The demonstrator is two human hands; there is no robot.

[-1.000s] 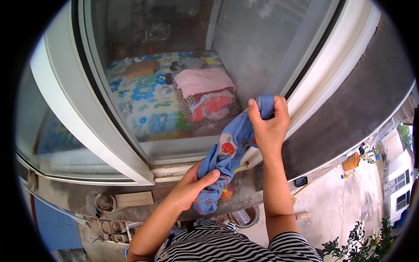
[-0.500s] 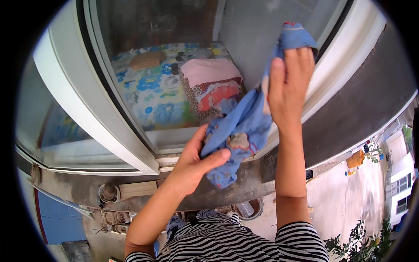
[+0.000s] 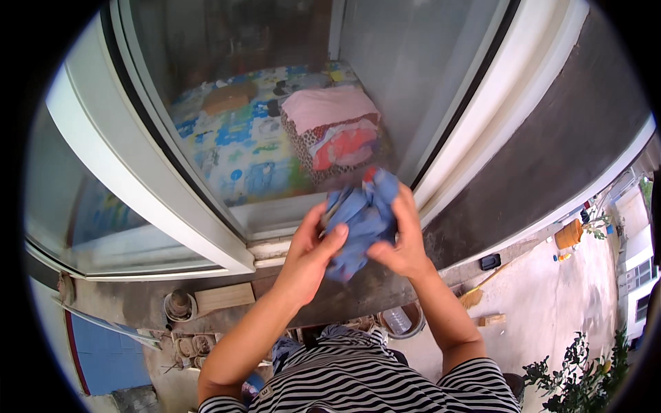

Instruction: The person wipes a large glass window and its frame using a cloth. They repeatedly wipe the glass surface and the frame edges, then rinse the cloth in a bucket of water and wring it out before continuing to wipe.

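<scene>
A blue printed cloth (image 3: pixel 359 221) is bunched between my two hands in front of the window glass (image 3: pixel 410 89). My left hand (image 3: pixel 308 249) grips its left side, thumb across the front. On the other side my right hand (image 3: pixel 407 242) is closed round the cloth, its thumb pressed in low; some of its fingers are hidden behind the fabric. A small red patch shows at the top of the bundle. Whether the cloth touches the glass I cannot tell.
White window frames (image 3: pixel 148 179) rise at left and right. Below them runs a ledge holding a pot (image 3: pixel 180 305) and a wooden board (image 3: pixel 225 300). A bucket (image 3: pixel 413 323) with a plastic bottle stands below. A broom (image 3: pixel 474 297) and a leafy plant (image 3: pixel 575 372) are at right.
My right hand has come down from the upper glass toward my left hand. The cloth, stretched out before, is now gathered into a compact bundle between both hands.
</scene>
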